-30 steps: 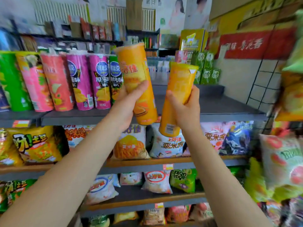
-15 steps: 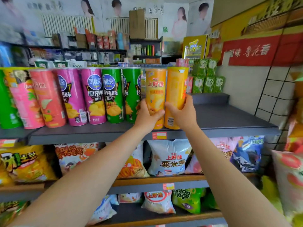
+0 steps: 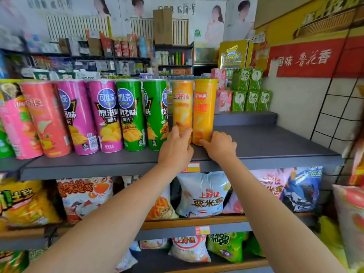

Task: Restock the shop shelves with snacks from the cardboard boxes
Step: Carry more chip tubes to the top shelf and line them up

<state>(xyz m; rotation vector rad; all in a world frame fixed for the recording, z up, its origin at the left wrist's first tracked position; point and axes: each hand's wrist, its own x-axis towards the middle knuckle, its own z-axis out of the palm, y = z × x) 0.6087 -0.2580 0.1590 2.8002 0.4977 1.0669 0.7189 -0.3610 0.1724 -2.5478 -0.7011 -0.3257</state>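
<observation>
Two orange crisp cans stand upright side by side on the grey top shelf (image 3: 266, 142), right of the green cans. My left hand (image 3: 175, 148) holds the base of the left orange can (image 3: 182, 107), with fingertips on its left front and the thumb on its right side. My right hand (image 3: 219, 146) sits just right of it, its index finger touching the bottom of the right orange can (image 3: 204, 109) while the other fingers are loosely curled. No cardboard box is in view.
Green cans (image 3: 155, 115), magenta cans (image 3: 104, 117) and pink cans (image 3: 45, 119) fill the shelf to the left. Green and pink cartons (image 3: 250, 91) stand on a raised ledge behind. Snack bags (image 3: 201, 196) fill the lower shelves. A wire rack (image 3: 338, 107) is at the right.
Both orange cans went from raised and tilted in my hands to standing on the shelf beside the green cans. My hands slid down to their bases.
</observation>
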